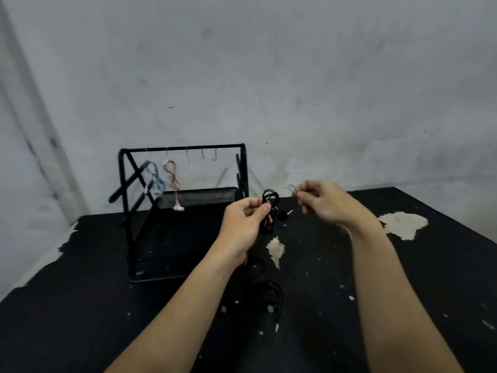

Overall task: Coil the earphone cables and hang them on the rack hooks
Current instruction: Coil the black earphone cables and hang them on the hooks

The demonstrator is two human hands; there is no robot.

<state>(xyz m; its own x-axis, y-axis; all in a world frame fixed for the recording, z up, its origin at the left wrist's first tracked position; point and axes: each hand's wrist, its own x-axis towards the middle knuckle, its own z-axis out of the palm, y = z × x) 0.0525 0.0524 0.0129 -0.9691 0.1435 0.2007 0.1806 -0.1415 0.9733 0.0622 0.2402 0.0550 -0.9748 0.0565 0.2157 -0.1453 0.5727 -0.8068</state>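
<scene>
My left hand (246,224) grips a coiled black earphone cable (270,201) above the table, its plug and earbuds hanging to the right of the hand. My right hand (321,201) pinches a small thin wire tie (291,188) just right of the coil. The black rack (183,147) stands at the back left. A blue coiled earphone (154,179) and a pink coiled earphone (172,176) hang from its two leftmost hooks. Three bare hooks (202,154) hang further right on the bar. Another black earphone cable (269,292) lies loose on the table under my left forearm.
The black table (376,292) has worn, peeled patches, the largest at the right (403,224). The rack has a mesh tray base (161,251) and angled arms on its left side. A grey wall stands close behind.
</scene>
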